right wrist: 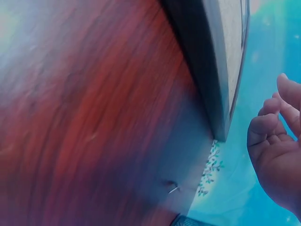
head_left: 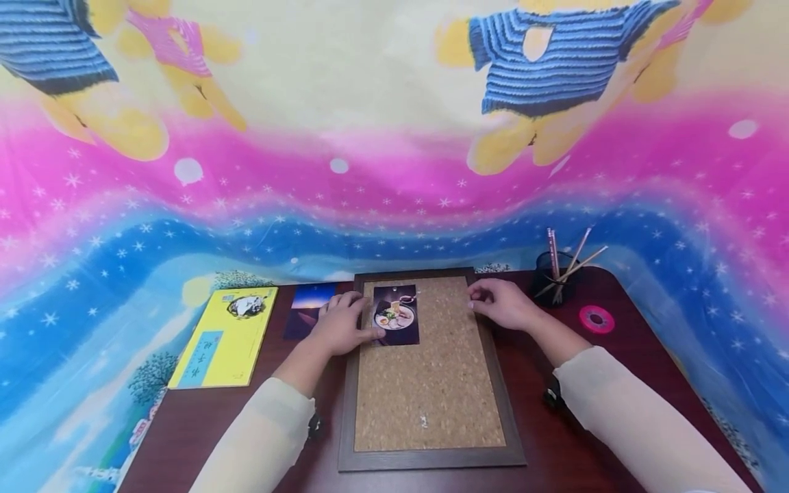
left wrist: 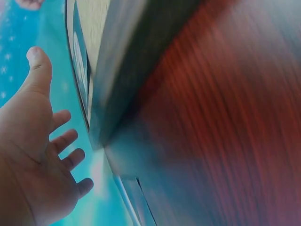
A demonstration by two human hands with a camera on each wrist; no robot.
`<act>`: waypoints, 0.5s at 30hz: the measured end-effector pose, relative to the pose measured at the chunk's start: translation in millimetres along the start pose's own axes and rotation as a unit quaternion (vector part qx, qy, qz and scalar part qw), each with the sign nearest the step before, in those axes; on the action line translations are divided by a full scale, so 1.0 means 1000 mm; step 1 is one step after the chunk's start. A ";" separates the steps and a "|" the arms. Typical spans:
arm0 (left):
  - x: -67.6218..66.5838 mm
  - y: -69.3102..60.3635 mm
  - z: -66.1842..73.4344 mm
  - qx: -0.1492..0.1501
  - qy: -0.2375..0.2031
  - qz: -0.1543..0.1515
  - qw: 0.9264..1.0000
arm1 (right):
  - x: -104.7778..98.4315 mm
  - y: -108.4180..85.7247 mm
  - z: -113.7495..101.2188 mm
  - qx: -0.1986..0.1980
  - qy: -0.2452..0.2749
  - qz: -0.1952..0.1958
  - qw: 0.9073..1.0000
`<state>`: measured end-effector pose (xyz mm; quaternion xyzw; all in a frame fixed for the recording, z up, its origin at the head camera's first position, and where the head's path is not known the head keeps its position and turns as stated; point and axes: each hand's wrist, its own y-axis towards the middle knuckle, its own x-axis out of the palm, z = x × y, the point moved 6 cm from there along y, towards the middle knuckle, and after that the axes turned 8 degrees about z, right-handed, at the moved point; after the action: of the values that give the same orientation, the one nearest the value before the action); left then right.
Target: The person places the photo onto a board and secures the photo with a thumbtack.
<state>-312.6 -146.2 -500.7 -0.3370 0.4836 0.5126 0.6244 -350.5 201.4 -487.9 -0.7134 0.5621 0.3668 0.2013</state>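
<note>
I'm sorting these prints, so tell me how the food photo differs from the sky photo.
The food photo lies on the corkboard; the sky photo lies on the table. The food photo shows a bowl of food; the sky photo shows a blue sky with a bright glow. Both look rectangular.

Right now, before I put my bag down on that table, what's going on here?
A person is handling a food picture on a framed cork board. It lies at the upper left of the cork, with the left hand at its left edge. The right hand is by the board's upper right edge, fingers bent; whether it holds something small, I can't tell. Another picture lies on the table, left of the board.
</note>
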 end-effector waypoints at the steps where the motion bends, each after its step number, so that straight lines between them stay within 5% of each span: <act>1: -0.002 -0.001 -0.005 -0.006 -0.003 -0.001 1.000 | -0.001 -0.002 0.002 0.005 0.003 -0.001 1.000; 15: -0.019 -0.017 -0.076 -0.059 -0.004 0.013 0.998 | -0.032 -0.018 0.030 0.028 -0.010 0.009 1.000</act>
<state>-316.3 -225.7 -506.9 -0.3656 0.4541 0.5495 0.5985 -345.6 248.5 -486.2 -0.6990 0.5765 0.3594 0.2234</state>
